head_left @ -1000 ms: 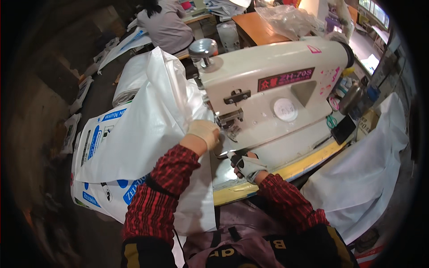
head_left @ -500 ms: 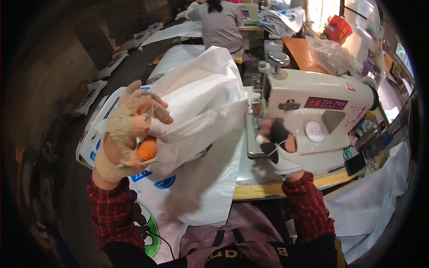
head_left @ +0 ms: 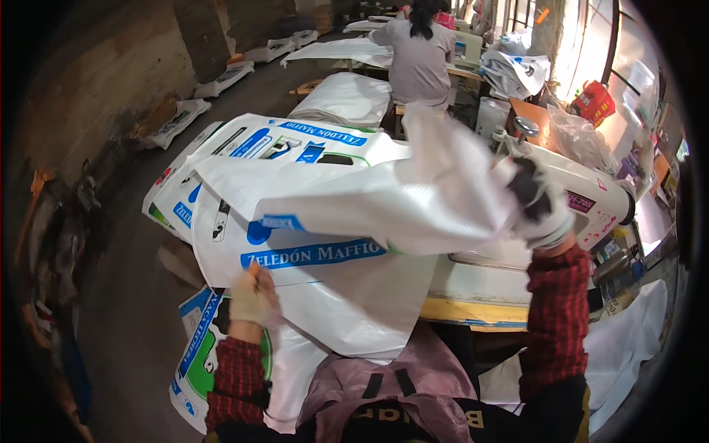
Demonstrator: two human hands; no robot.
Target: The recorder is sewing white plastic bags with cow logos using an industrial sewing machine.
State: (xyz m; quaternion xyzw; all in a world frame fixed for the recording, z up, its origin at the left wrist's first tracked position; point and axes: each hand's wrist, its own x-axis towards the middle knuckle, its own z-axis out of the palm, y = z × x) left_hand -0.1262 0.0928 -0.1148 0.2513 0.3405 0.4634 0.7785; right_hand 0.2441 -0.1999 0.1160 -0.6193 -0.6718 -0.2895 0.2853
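A white woven plastic sack [head_left: 347, 284] with blue printing stretches between my hands, its upper part lifted and smeared by motion. My right hand [head_left: 538, 207], in a white and black fingerless covering, is blurred and grips the raised end in front of the sewing machine [head_left: 591, 173]. At the sack's lower left edge, my left hand [head_left: 253, 295], in a pale worn glove with an orange finger cover, is closed on the material. The lifted sack hides the machine's needle area.
A stack of printed sacks [head_left: 251, 133] lies behind on the left. The table's yellow front edge [head_left: 473, 314] runs before me. A co-worker in a grey top [head_left: 421, 70] sits ahead with their back turned. Loose white fabric [head_left: 628, 354] hangs at the right.
My right hand has gone up and right from the machine bed, lifting the sack's end. My left hand has dropped to the sack's lower edge. The view has shifted left.
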